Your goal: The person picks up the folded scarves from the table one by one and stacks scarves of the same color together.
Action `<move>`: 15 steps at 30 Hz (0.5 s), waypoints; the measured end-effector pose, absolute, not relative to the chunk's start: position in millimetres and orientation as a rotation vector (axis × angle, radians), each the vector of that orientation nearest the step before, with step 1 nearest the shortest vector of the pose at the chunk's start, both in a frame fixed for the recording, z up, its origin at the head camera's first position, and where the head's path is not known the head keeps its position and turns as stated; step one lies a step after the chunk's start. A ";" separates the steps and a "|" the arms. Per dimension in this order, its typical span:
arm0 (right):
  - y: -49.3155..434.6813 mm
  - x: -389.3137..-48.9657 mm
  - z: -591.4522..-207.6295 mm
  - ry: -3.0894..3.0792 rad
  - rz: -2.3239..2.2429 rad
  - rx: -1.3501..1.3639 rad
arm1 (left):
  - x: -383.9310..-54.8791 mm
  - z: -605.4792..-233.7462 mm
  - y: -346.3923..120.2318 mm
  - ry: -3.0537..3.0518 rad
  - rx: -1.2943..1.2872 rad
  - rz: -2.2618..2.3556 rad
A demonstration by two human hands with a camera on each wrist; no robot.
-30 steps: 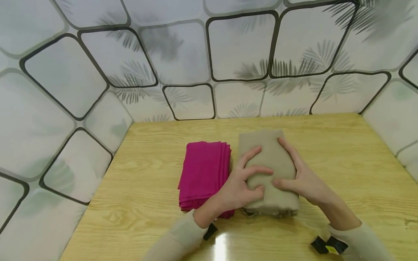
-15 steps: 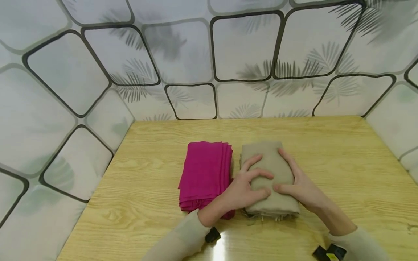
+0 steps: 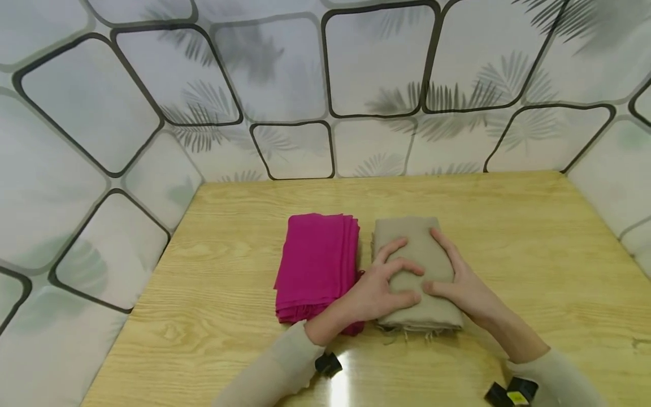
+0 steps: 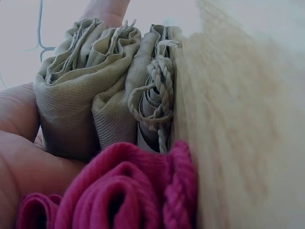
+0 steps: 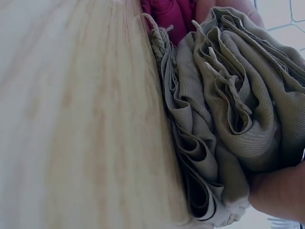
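Observation:
A folded beige scarf [image 3: 407, 232] with twisted fringe lies on the wooden table. My left hand [image 3: 378, 291] rests on its left side, fingers spread over the top. My right hand [image 3: 470, 288] presses its right side, thumb on top and fingers reaching toward the far right corner. The thumbs are close together near the middle. In the left wrist view, the rolled layers of the beige scarf [image 4: 71, 114] and its fringe show at the near end. A folded magenta scarf [image 3: 315, 254] lies just left of it, partly under my left wrist.
The wooden table [image 3: 229, 254] meets patterned fabric walls [image 3: 371, 62] at the back and sides. Small black devices [image 3: 328, 364] are worn at both wrists. A bright reflection shines near the front.
The beige scarf's far end has sunk lower and looks flatter. Both hands have moved down slightly with it and stay on top. The magenta scarf has stayed in place.

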State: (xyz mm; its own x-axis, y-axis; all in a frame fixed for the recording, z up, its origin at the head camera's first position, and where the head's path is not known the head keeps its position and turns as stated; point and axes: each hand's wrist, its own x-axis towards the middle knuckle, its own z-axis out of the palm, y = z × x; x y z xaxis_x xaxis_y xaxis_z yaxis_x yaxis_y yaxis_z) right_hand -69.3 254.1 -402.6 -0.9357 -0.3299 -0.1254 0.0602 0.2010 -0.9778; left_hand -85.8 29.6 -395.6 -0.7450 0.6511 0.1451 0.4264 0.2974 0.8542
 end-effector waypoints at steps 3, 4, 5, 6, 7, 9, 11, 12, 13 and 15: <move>253.7 -71.2 -403.4 2.139 -1.814 -0.274 | -85.7 -394.8 28.3 2.338 0.993 1.418; 253.7 -71.6 -404.0 2.123 -1.822 -0.274 | -85.4 -394.6 27.8 2.339 0.993 1.414; 253.9 -71.7 -404.7 2.106 -1.828 -0.274 | -85.0 -394.3 27.4 2.341 0.993 1.408; 254.1 -71.8 -405.6 2.092 -1.832 -0.275 | -84.6 -394.3 27.2 2.340 0.993 1.404; 254.3 -71.7 -406.0 2.084 -1.832 -0.271 | -84.2 -394.0 27.0 2.340 0.993 1.398; 254.8 -71.4 -406.8 2.077 -1.829 -0.273 | -83.7 -393.8 27.2 2.340 0.997 1.387; 255.6 -71.2 -407.1 2.091 -1.817 -0.277 | -83.8 -393.6 27.8 2.341 1.005 1.377; 256.0 -71.2 -407.1 2.094 -1.814 -0.282 | -83.9 -393.5 28.1 2.340 1.011 1.374; 256.4 -71.2 -407.0 2.100 -1.809 -0.286 | -84.1 -393.4 28.4 2.340 1.014 1.371; 257.6 -71.5 -406.6 2.127 -1.786 -0.299 | -84.4 -393.3 29.0 2.338 1.023 1.364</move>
